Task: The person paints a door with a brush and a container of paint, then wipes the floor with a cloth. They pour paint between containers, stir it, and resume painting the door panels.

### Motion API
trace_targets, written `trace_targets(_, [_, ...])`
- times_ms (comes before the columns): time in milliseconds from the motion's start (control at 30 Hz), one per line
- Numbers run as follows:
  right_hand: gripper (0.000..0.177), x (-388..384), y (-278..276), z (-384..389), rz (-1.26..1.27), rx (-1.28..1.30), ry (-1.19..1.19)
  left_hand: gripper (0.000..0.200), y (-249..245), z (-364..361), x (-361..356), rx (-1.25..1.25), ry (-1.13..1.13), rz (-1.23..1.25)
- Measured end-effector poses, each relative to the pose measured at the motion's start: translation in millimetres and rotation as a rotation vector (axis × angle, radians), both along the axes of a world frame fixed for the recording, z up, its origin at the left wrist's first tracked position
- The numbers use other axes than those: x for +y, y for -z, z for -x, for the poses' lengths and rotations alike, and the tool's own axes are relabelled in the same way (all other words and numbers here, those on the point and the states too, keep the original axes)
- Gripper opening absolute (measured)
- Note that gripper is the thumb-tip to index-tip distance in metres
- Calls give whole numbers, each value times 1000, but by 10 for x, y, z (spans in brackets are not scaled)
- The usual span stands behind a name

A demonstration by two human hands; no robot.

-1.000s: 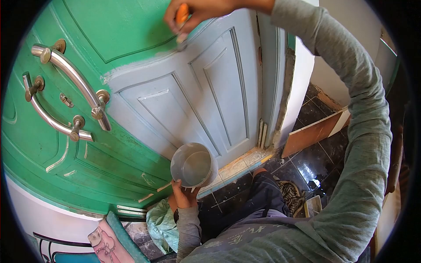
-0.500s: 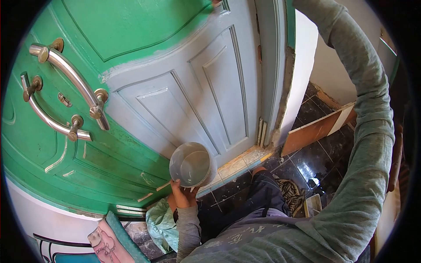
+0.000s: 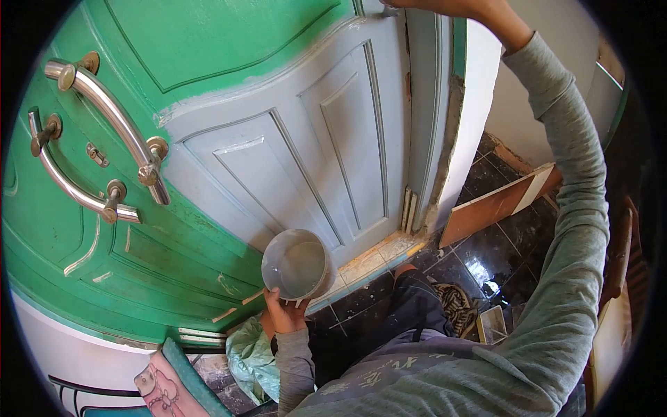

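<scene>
My left hand (image 3: 285, 314) grips the lower rim of a round plastic bucket (image 3: 328, 274), thumb over the edge. The bucket is tilted towards me, and pale grey liquid shows inside. At the top edge of the view, my right hand (image 3: 458, 7) is stretched out to the door, partly cut off by the frame. Its fingers look closed around something grey that I cannot make out. The door (image 3: 208, 59) is green above and to the left, with pale grey paint over its panelled section (image 3: 306, 149). The grey meets the green along a ragged, curved border.
Two curved metal handles (image 3: 114, 115) stick out from the door at left. A brown board (image 3: 486, 208) leans on dark floor tiles (image 3: 365, 299) at right. A pale green sheet (image 3: 253, 354), a striped cloth (image 3: 451, 306) and a pink cushion (image 3: 174, 389) lie near my body.
My right hand has moved right along the top of the door, so more of the hand and wrist shows. The bucket stays in my left hand, slightly shifted left in view.
</scene>
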State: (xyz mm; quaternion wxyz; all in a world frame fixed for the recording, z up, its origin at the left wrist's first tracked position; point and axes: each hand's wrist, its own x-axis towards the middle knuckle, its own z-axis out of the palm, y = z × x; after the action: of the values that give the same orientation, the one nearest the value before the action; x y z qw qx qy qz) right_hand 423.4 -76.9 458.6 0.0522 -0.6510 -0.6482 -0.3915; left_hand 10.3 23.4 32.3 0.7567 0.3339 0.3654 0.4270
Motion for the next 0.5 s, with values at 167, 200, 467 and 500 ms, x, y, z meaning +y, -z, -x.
trace_targets(167, [17, 227, 284, 36, -30, -33, -320, 79, -14, 24, 23, -15, -3, -6])
trace_targets(200, [18, 211, 261, 182, 2, 51, -394, 79, -19, 28, 29, -19, -6, -2])
trace_targets(467, [15, 115, 445, -49, -336, 18, -55, 78, 84, 87, 70, -45, -19, 37])
trace_targets(500, [12, 189, 548, 28, -301, 81, 11, 77, 128, 74, 74, -46, -5, 36])
